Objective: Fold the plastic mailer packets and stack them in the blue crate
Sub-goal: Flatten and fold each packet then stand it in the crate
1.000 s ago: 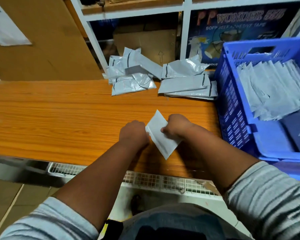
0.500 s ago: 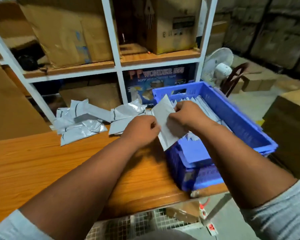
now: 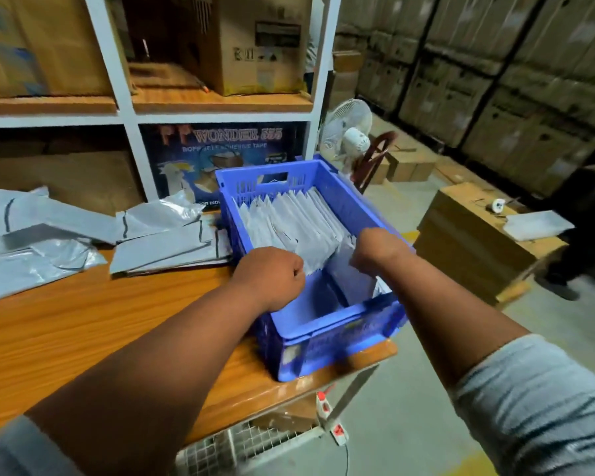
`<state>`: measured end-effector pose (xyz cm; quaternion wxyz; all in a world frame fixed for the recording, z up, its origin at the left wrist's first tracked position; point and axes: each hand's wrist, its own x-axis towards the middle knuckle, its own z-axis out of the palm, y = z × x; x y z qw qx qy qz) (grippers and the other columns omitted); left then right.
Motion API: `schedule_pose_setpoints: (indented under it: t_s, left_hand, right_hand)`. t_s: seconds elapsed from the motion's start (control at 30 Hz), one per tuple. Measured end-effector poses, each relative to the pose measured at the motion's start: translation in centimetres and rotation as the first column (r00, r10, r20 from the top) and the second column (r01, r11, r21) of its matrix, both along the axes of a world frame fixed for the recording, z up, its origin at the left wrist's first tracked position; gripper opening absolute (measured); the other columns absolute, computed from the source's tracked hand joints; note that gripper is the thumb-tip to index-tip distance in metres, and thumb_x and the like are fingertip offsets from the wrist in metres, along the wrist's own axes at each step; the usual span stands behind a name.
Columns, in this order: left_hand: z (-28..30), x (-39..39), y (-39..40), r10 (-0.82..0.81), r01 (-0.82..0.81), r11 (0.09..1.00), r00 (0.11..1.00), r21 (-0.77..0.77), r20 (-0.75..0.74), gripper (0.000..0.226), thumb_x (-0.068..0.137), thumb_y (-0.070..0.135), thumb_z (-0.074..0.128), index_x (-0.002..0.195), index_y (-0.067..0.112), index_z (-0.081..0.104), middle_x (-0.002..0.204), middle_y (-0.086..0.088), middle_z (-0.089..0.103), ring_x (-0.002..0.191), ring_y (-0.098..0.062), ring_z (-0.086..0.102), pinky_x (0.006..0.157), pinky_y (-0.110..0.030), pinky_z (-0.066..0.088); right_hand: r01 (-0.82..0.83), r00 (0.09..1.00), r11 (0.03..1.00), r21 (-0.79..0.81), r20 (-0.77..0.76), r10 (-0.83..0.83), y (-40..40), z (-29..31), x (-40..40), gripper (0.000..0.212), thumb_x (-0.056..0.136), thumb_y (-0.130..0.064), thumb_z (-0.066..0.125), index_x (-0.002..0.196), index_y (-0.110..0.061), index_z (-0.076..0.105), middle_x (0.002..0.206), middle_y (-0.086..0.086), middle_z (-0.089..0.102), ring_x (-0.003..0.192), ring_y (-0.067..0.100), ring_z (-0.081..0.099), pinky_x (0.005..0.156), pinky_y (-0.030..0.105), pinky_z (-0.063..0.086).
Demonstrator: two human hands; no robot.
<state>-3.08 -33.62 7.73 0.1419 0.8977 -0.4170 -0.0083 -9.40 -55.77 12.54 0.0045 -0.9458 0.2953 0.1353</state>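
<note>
Hands over rectangular blue plastic crate: our left hand fisted, apparently empty; right hand pinches folded grey plastic mailer. We should seat it upright against filed row of folded grey mailers.

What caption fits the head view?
Both hands, left and right, lower a folded mailer into the blue crate beside the stacked packets.

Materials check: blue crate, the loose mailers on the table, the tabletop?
Blue crate: looks like rigid moulded plastic, with slotted walls and a cut handle hole. Loose mailers: thin grey plastic film, glossy, crinkled, catching highlights. Tabletop: orange wood-grain surface with a slight sheen, probably laminate rather than solid wood; hard to tell.
</note>
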Motion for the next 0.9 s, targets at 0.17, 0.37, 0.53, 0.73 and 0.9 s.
schedule_pose_setpoints:
  t_s: [0.17,0.37,0.53,0.73,0.9]
  left_hand:
    - [0.2,0.1,-0.1,0.002,-0.003,1.000,0.999,0.031,0.054,0.040,0.104,0.042,0.047,0.071,0.019,0.045,0.075,0.000,0.053,0.076,-0.030,0.051,0.063,-0.037,0.033]
    - [0.2,0.1,0.0,0.001,-0.001,1.000,0.999,0.008,0.034,0.043,0.106,0.040,0.044,0.068,0.021,0.038,0.070,0.001,0.046,0.075,-0.031,0.049,0.065,-0.038,0.031]
    - [0.0,0.2,0.1,-0.014,0.014,1.000,1.000,-0.011,0.017,0.043,0.107,0.039,0.044,0.068,0.021,0.040,0.070,0.000,0.048,0.072,-0.030,0.050,0.063,-0.039,0.034]
    - [0.3,1.0,1.3,-0.092,0.067,0.970,0.991,-0.233,-0.100,0.021,0.102,0.032,0.054,0.093,0.021,0.070,0.094,0.003,0.068,0.093,-0.022,0.058,0.079,-0.039,0.049]
    - [3.2,5.2,5.6,0.015,-0.030,0.966,0.998,-0.257,-0.061,0.019,0.099,0.029,0.058,0.095,0.021,0.074,0.096,0.004,0.070,0.094,-0.020,0.062,0.084,-0.041,0.055]
  right_hand:
    - [-0.092,0.992,0.993,-0.073,-0.088,0.085,0.4,-3.0,1.2,0.036,0.092,-0.034,0.071,0.119,-0.012,0.072,0.125,0.010,0.072,0.117,0.037,0.069,0.095,0.043,0.057]
    - [-0.128,0.990,0.979,-0.157,-0.079,0.117,-0.8,-4.2,1.1,0.020,0.088,-0.032,0.077,0.099,-0.018,0.070,0.114,0.006,0.075,0.102,0.032,0.072,0.075,0.037,0.052]
    - [-0.086,0.982,0.978,-0.192,-0.183,0.051,-0.5,-4.2,0.8,0.046,0.085,-0.039,0.083,0.126,-0.021,0.072,0.131,0.003,0.068,0.118,0.034,0.068,0.077,0.043,0.051]
    - [-0.119,0.993,0.990,-0.077,-0.029,0.117,0.9,-1.5,2.3,0.047,0.078,-0.055,0.086,0.074,-0.017,0.059,0.081,-0.002,0.064,0.085,0.029,0.069,0.075,0.038,0.058]
    - [-0.320,0.934,0.947,-0.017,0.162,0.318,6.2,3.5,5.7,0.039,0.090,-0.049,0.080,0.076,-0.016,0.067,0.068,0.000,0.067,0.067,0.022,0.067,0.072,0.040,0.063]
